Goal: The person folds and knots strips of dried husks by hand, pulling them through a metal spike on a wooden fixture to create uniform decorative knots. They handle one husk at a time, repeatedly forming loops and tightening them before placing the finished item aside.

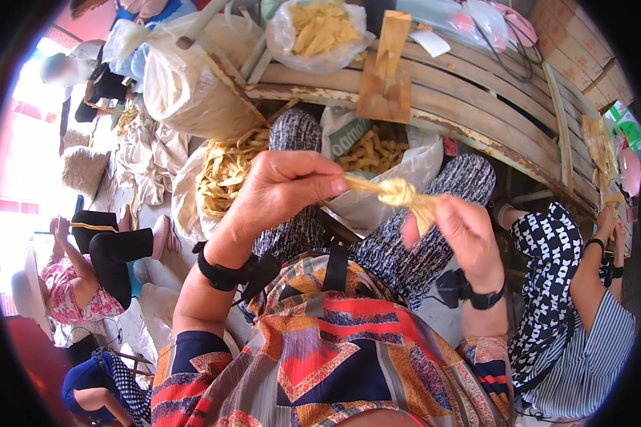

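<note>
In front of my chest, a soft yellow strip with a knot [397, 192] in it is stretched between my two hands. My left hand [292, 185] pinches its thin end between thumb and fingers. At the other side of the knot, my right hand [466, 235] grips the wider, folded end. Below the strip, between my knees, stands a white bag [424, 153] holding several yellow knotted pieces. Beside my left knee is another bag [185, 188], filled with long loose yellow strips [228, 171].
A slatted bench [470, 107] with a rusty edge stands ahead, carrying a wooden stand [384, 99] and a plastic-lined bowl [281, 43] of yellow pieces. A large white sack [185, 92] sits left of it. People work at left and close at right, where a striped sleeve [605, 334] shows.
</note>
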A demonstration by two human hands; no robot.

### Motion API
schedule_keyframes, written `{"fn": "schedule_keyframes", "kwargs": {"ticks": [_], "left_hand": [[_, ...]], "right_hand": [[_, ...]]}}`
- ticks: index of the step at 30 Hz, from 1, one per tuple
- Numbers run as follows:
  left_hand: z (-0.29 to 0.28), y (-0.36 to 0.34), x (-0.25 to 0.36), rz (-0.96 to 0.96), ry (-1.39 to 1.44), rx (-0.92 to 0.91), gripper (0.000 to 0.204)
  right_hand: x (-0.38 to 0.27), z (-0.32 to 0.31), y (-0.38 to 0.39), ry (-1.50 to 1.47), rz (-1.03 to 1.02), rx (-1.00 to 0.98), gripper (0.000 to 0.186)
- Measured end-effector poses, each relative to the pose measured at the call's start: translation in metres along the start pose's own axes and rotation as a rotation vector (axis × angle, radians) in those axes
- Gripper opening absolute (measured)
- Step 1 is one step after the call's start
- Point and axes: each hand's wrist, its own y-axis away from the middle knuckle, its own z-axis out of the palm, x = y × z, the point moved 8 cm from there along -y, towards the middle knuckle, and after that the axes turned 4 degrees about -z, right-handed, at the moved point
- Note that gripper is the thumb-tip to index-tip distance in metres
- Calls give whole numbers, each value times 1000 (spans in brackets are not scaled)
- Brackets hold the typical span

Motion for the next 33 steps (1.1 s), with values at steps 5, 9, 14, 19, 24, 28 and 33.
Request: {"fn": "schedule_keyframes", "kwargs": {"ticks": [5, 9, 14, 19, 24, 28, 33], "left_hand": [[9, 4, 25, 319, -295, -14, 13], [16, 14, 33, 554, -536, -90, 20], [4, 13, 28, 635, -565, -93, 19], [-27, 0, 19, 634, -490, -120, 23], [-47, -51, -17, 471, -356, -162, 9], [-49, -113, -56, -23, -223, -227, 17], [-46, -182, -71, 5, -199, 14, 18]], "right_hand": [[23, 2, -27, -50, 150, -158, 45], [10, 40, -28, -264, 395, -571, 37], [29, 65, -24, -272, 523, -661, 34], [23, 59, -45, 1, 282, -612, 32], [47, 33, -66, 13, 500, -456, 30], [69, -1, -104, 142, 515, -159, 28], [93, -56, -159, 580, 223, 193, 25]]}}
